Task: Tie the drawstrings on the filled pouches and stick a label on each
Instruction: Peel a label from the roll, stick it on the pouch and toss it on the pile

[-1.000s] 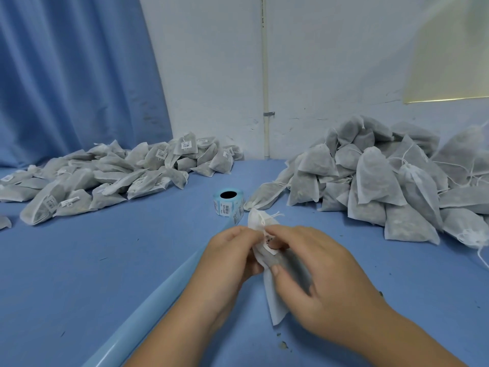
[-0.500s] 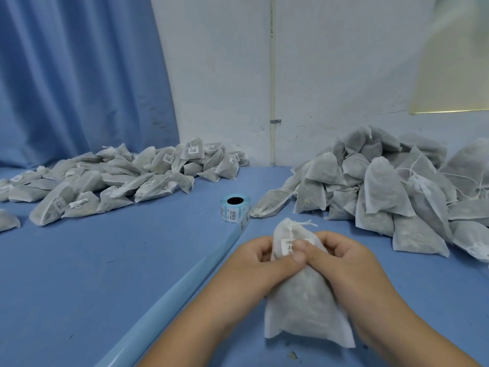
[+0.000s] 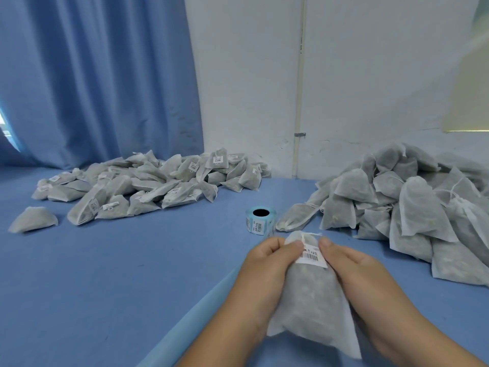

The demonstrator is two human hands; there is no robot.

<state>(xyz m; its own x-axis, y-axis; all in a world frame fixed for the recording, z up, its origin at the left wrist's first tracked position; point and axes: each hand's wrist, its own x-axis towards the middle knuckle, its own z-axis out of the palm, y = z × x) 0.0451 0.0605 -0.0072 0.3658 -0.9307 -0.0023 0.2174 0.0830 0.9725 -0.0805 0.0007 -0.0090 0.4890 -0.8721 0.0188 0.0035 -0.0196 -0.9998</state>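
A filled white fabric pouch [image 3: 309, 298] lies lengthwise between my hands above the blue table, its tied neck pointing away from me. A white barcode label [image 3: 311, 256] sits near its top. My left hand [image 3: 267, 276] grips the pouch's left side, thumb on the fabric beside the label. My right hand [image 3: 362, 282] grips the right side, thumb at the label's right edge. A blue roll of labels [image 3: 260, 221] stands just beyond the pouch.
A heap of labelled pouches [image 3: 148, 184] lies at the back left, with one stray pouch [image 3: 33, 219] further left. A bigger pile of unlabelled pouches [image 3: 412, 207] fills the right. A blue curtain [image 3: 100, 75] and a white wall stand behind the blue table [image 3: 119, 274].
My thumbs have slid apart from the middle of the label to its two sides, so the barcode shows. The pouch stays held in both hands.
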